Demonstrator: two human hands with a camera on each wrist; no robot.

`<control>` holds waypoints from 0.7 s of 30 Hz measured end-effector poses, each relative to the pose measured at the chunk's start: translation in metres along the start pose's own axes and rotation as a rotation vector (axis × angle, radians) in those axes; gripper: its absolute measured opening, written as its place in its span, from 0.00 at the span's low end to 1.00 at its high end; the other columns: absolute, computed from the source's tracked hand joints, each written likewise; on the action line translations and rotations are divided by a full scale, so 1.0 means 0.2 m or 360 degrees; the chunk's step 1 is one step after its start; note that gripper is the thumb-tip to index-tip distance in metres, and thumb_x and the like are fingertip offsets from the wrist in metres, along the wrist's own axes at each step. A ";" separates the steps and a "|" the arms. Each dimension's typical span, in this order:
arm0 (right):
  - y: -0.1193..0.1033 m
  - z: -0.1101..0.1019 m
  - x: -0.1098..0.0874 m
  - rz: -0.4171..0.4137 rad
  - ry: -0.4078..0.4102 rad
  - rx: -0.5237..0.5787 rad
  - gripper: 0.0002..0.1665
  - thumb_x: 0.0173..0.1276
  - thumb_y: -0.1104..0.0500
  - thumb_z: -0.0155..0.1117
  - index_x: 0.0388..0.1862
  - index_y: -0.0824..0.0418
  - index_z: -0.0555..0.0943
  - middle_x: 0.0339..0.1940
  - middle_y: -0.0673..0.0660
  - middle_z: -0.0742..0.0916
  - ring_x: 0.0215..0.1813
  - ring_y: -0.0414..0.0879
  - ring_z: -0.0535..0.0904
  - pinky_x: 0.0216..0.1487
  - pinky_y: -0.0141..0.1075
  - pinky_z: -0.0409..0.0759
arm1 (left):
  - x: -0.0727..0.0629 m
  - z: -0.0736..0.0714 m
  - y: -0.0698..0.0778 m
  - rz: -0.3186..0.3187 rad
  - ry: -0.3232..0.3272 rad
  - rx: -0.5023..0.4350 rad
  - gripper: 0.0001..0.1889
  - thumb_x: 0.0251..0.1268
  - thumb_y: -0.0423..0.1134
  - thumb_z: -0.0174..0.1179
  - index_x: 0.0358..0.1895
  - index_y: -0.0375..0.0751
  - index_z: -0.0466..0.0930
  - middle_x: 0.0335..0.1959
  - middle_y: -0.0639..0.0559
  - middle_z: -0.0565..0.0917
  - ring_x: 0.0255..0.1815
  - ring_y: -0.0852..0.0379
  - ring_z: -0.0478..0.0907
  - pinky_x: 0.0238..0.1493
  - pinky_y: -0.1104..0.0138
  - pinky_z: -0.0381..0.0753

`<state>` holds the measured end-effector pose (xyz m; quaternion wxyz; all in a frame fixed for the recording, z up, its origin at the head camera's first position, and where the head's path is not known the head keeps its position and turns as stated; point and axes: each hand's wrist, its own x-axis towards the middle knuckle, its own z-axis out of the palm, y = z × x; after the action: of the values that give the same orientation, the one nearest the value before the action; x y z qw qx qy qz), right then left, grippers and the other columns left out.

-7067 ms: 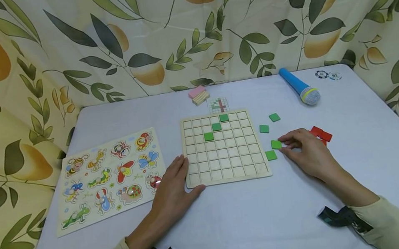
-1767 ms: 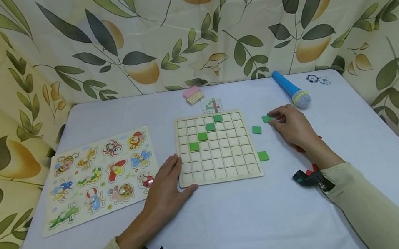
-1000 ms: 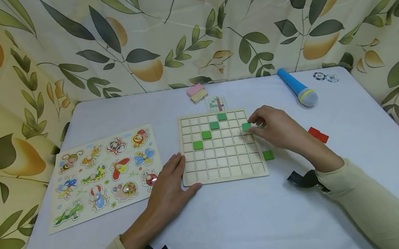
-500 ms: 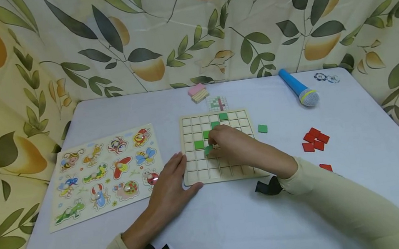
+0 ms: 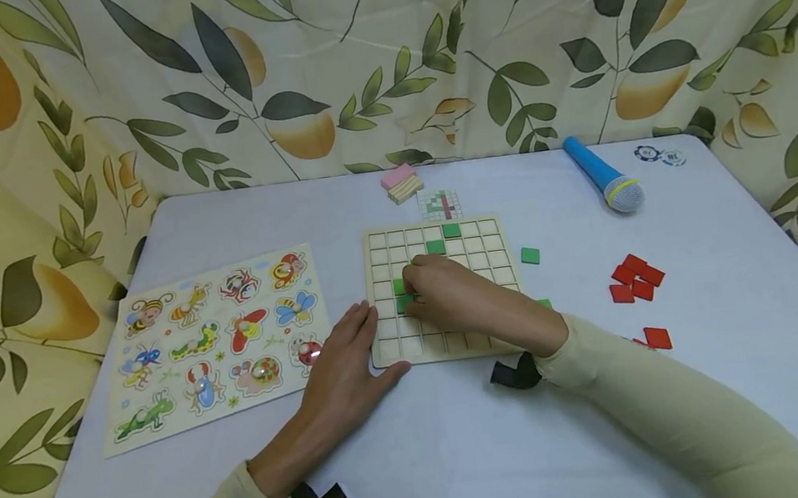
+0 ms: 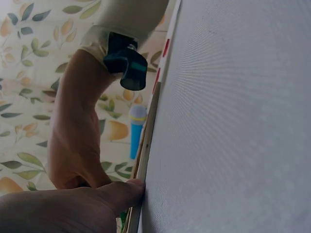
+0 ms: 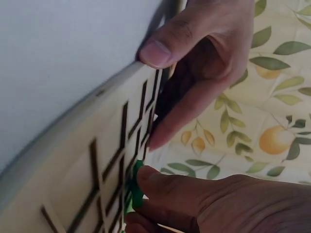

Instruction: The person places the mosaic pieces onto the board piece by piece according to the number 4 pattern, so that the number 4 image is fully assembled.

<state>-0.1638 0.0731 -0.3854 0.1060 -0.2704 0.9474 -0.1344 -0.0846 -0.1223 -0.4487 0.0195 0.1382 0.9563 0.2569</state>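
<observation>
In the head view my right hand (image 5: 453, 288) reaches over the wooden grid board (image 5: 450, 347), pinching a green square tile (image 5: 404, 305). The right wrist view shows that green tile (image 7: 137, 183) between thumb and fingers, right at the grid's surface. Other green tiles (image 5: 451, 230) sit in cells along a diagonal; my right hand partly covers some. My left hand (image 5: 341, 357) lies along the board's left edge, fingers extended, thumb at the near corner. In the right wrist view the left thumb (image 7: 158, 52) touches the board's corner.
Right of the board lie a loose green tile (image 5: 530, 255), another partly behind my arm, and several red tiles (image 5: 633, 279). An insect puzzle board (image 5: 215, 349) lies left. Behind are a small pattern card (image 5: 440, 205), pink and cream blocks (image 5: 401, 181) and a blue microphone (image 5: 601, 172).
A fourth green tile has gone into the grid. My right hand has since picked another from the right side and carried it left over the board. My left hand stays at the edge.
</observation>
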 end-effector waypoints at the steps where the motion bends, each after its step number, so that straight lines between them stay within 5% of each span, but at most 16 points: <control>1: 0.00 0.00 0.00 0.0002 0.0002 -0.0011 0.12 0.72 0.55 0.75 0.43 0.63 0.85 0.41 0.55 0.86 0.45 0.49 0.81 0.52 0.42 0.84 | 0.00 0.00 0.00 -0.0003 -0.0007 -0.0003 0.49 0.65 0.57 0.75 0.82 0.37 0.64 0.85 0.43 0.65 0.88 0.44 0.60 0.83 0.49 0.68; 21: 0.02 0.04 0.00 0.0027 0.0067 -0.0005 0.10 0.70 0.53 0.77 0.35 0.52 0.82 0.34 0.48 0.84 0.39 0.46 0.79 0.36 0.39 0.77 | -0.01 0.00 -0.01 0.0075 0.0045 0.0011 0.48 0.66 0.57 0.74 0.81 0.33 0.66 0.84 0.39 0.67 0.86 0.42 0.63 0.83 0.48 0.69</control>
<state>-0.1631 0.0746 -0.3934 0.0867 -0.2595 0.9520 -0.1375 -0.0836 -0.1239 -0.4493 -0.0005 0.1572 0.9539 0.2558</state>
